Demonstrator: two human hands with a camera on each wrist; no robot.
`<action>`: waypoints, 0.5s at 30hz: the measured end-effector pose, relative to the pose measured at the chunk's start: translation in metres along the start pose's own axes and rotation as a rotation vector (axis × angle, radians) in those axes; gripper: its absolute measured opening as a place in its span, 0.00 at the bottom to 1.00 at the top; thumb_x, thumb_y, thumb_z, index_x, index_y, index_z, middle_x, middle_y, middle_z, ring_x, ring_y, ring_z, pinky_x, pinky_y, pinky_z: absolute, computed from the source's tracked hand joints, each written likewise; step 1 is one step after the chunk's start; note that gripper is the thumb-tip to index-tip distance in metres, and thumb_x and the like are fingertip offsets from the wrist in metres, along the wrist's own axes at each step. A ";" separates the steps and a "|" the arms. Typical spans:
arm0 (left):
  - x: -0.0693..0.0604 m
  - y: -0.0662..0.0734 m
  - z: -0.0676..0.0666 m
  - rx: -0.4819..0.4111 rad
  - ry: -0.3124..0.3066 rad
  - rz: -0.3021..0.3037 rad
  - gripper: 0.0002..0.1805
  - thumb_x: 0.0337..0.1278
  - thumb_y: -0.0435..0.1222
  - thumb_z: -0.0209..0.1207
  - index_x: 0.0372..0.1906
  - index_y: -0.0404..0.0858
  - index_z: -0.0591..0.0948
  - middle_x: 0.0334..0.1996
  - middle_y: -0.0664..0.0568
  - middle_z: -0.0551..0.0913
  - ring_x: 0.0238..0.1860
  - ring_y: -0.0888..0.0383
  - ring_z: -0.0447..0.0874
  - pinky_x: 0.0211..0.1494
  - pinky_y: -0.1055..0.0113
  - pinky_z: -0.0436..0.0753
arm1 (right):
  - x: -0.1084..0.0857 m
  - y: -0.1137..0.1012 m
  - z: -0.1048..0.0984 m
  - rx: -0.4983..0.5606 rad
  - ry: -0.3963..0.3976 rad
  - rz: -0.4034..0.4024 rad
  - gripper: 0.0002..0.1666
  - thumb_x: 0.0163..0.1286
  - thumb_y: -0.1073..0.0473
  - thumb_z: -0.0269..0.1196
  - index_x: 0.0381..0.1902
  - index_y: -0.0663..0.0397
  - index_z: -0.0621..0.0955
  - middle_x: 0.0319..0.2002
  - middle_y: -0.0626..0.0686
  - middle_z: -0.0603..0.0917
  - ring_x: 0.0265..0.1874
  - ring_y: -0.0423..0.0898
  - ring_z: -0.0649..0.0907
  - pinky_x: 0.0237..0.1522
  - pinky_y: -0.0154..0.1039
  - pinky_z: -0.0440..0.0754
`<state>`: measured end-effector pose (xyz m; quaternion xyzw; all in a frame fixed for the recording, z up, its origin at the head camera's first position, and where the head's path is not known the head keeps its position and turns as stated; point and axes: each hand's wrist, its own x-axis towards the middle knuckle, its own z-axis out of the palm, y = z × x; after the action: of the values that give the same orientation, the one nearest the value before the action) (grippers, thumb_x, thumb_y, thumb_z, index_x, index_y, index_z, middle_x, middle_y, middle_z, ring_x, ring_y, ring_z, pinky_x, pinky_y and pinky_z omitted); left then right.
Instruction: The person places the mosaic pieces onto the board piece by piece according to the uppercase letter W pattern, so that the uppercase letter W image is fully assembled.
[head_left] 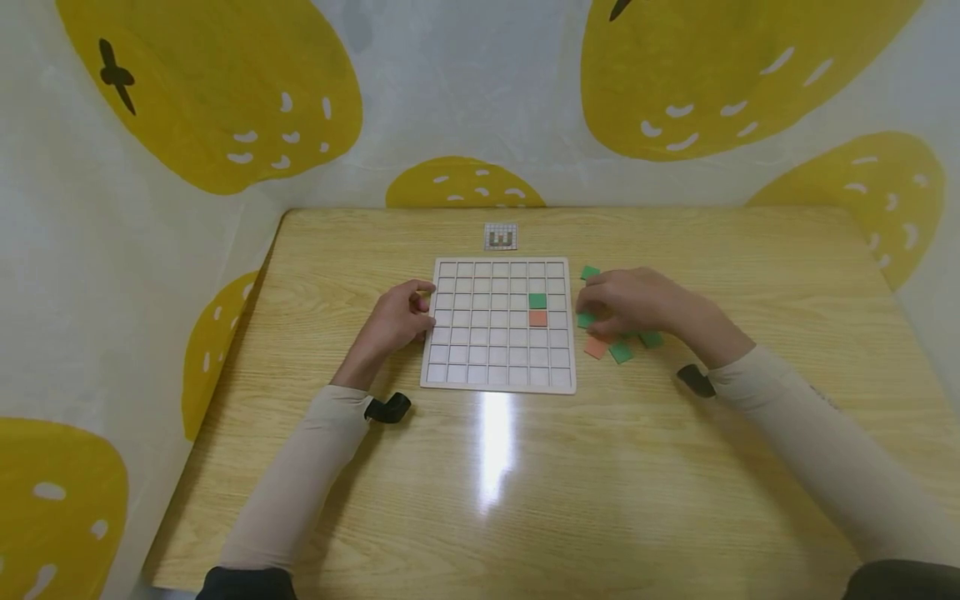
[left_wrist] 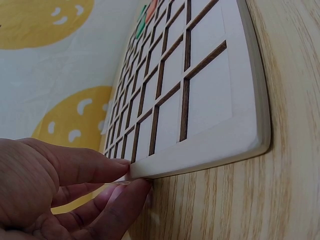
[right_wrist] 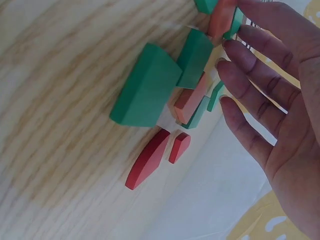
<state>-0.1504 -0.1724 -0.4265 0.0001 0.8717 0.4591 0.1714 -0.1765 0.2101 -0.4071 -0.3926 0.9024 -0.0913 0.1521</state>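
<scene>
A white gridded board [head_left: 481, 336] lies flat on the table, with a green square tile [head_left: 537, 301] and an orange tile [head_left: 537, 318] in adjoining cells on its right side. My left hand [head_left: 392, 321] touches the board's left edge, with index finger and thumb spaced apart along it. Over the loose tiles right of the board is my right hand [head_left: 630, 298], its fingers loosely bent. Its thumb and index finger are by a green tile [right_wrist: 235, 23], with an orange tile [right_wrist: 222, 19] beside it. No tile is visibly gripped.
A small card with a dark pattern [head_left: 501, 237] lies behind the board. More green tiles [head_left: 621, 352] and an orange tile [right_wrist: 190, 100] surround the right hand. Red tiles [right_wrist: 148, 159] show in the right wrist view. A patterned cloth [head_left: 465, 75] hangs behind the table.
</scene>
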 end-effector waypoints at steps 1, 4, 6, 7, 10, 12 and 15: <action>0.000 0.000 0.000 0.000 -0.001 -0.001 0.30 0.59 0.22 0.63 0.68 0.35 0.74 0.41 0.43 0.74 0.35 0.52 0.75 0.33 0.64 0.82 | 0.000 0.000 0.000 -0.001 -0.002 -0.001 0.13 0.61 0.54 0.73 0.44 0.44 0.86 0.38 0.45 0.82 0.36 0.42 0.78 0.35 0.44 0.80; 0.000 0.001 0.000 0.001 -0.004 -0.002 0.30 0.59 0.22 0.63 0.68 0.35 0.73 0.41 0.43 0.74 0.35 0.52 0.75 0.33 0.64 0.82 | 0.000 0.000 0.000 -0.011 -0.007 0.006 0.14 0.61 0.54 0.73 0.44 0.44 0.85 0.38 0.45 0.82 0.36 0.42 0.78 0.35 0.44 0.80; 0.000 0.001 0.000 0.001 -0.004 -0.003 0.30 0.58 0.22 0.63 0.68 0.35 0.74 0.41 0.43 0.74 0.35 0.52 0.75 0.34 0.64 0.82 | 0.001 0.000 0.001 -0.016 -0.006 0.011 0.14 0.61 0.54 0.73 0.45 0.44 0.85 0.38 0.44 0.82 0.37 0.42 0.78 0.36 0.44 0.81; 0.000 0.001 0.000 -0.001 -0.004 -0.004 0.30 0.58 0.22 0.63 0.67 0.35 0.74 0.41 0.43 0.74 0.35 0.52 0.75 0.34 0.64 0.83 | 0.001 0.000 0.001 -0.018 -0.006 0.013 0.14 0.61 0.53 0.73 0.45 0.44 0.85 0.38 0.44 0.82 0.37 0.42 0.78 0.36 0.44 0.81; 0.000 0.001 0.000 -0.004 -0.004 -0.004 0.30 0.58 0.22 0.63 0.67 0.34 0.73 0.41 0.43 0.74 0.35 0.52 0.75 0.34 0.63 0.83 | 0.002 0.002 0.002 -0.019 -0.006 0.019 0.14 0.61 0.53 0.74 0.45 0.44 0.85 0.38 0.44 0.83 0.37 0.41 0.78 0.37 0.44 0.81; 0.000 0.001 0.000 -0.005 -0.003 -0.005 0.31 0.58 0.22 0.63 0.67 0.34 0.73 0.41 0.43 0.74 0.36 0.52 0.75 0.34 0.63 0.83 | 0.003 0.003 0.003 -0.016 -0.008 0.019 0.14 0.61 0.52 0.74 0.45 0.44 0.85 0.38 0.43 0.83 0.37 0.41 0.79 0.37 0.44 0.81; 0.000 0.001 0.000 -0.006 -0.005 -0.009 0.30 0.58 0.22 0.63 0.68 0.35 0.73 0.41 0.43 0.74 0.36 0.52 0.75 0.34 0.63 0.83 | 0.003 0.005 0.004 -0.007 -0.011 0.014 0.14 0.62 0.52 0.73 0.45 0.43 0.86 0.38 0.43 0.83 0.37 0.41 0.79 0.37 0.45 0.82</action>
<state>-0.1508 -0.1721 -0.4258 -0.0030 0.8698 0.4610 0.1757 -0.1807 0.2109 -0.4125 -0.3872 0.9047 -0.0848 0.1562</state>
